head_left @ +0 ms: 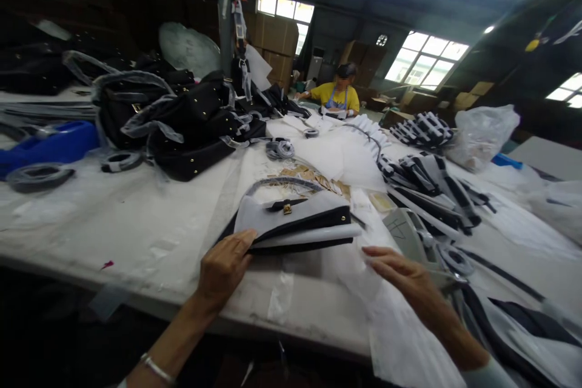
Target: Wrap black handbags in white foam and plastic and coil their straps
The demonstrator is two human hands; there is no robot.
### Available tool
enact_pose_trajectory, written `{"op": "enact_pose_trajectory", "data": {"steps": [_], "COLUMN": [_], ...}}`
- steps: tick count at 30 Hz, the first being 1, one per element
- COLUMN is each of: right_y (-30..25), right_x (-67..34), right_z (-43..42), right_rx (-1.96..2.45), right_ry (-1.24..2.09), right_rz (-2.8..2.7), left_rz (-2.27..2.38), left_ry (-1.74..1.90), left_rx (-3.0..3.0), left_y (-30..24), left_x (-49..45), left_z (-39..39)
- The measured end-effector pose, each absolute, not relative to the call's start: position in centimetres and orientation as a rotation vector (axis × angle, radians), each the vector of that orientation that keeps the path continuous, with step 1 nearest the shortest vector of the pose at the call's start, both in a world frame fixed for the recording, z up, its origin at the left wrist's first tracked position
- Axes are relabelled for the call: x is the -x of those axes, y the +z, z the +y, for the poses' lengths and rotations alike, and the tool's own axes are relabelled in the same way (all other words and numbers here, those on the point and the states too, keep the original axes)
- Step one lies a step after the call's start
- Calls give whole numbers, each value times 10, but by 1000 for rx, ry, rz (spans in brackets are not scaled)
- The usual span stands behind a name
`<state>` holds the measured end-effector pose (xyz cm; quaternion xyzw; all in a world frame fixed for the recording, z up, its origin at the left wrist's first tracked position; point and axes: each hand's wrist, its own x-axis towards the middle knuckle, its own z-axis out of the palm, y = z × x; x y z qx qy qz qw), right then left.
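On the white table before me lies a black handbag (304,227) with a gold clasp, partly covered by white sheet material and with its wrapped handle arching behind it. My left hand (227,264) grips the bag's near left corner, fingers on top and thumb hidden. To the right of the bag, my right hand (400,273) is held apart from it, fingers stretched out and nothing visible in them. A white sheet (404,327) lies under that hand and hangs over the table's front edge.
Several black handbags (195,109) are heaped at the left behind a blue object (50,145). Wrapped straps (431,188) and a pale marked device (409,236) lie at the right. Small tan pieces (318,177) are scattered behind the bag. A person in yellow (334,96) sits across the table.
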<state>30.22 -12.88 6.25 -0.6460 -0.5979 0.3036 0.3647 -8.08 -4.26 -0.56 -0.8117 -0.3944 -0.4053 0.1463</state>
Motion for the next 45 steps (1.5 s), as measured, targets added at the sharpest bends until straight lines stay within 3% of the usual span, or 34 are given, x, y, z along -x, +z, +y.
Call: {"op": "enact_pose_trajectory", "data": {"steps": [4, 9, 14, 18, 23, 30, 37, 41, 45], "right_y": [55, 112, 128, 107, 104, 92, 121, 129, 109], "right_x": [-276, -244, -193, -164, -136, -128, -173, -209, -223], "right_z": [-133, -126, -84, -47, 9, 56, 72, 50, -3], "right_rx": [1607, 1363, 1177, 1130, 1429, 1598, 1635, 1520, 1419], "right_ry": [1024, 1272, 569, 317, 82, 281, 449, 759, 794], "right_rz": [-1934, -2020, -2162, -2308, -2636, -2717, -2455, -2224, -2273], "left_rz": [-1039, -1002, -977, -965, -958, -963, -960, -965, -948], "left_ry": [-1092, -939, -932, -973, -991, -1086, -1020, -978, -938], "left_rx": [2343, 2387, 2374, 2393, 2384, 2380, 2424, 2468, 2473], "left_y": [-8, -12, -11, -11, -11, -21, -12, -8, -8], "left_x": [75, 73, 76, 77, 76, 75, 77, 82, 94], "left_z": [-49, -58, -59, -58, -57, -53, -52, -50, -38]}}
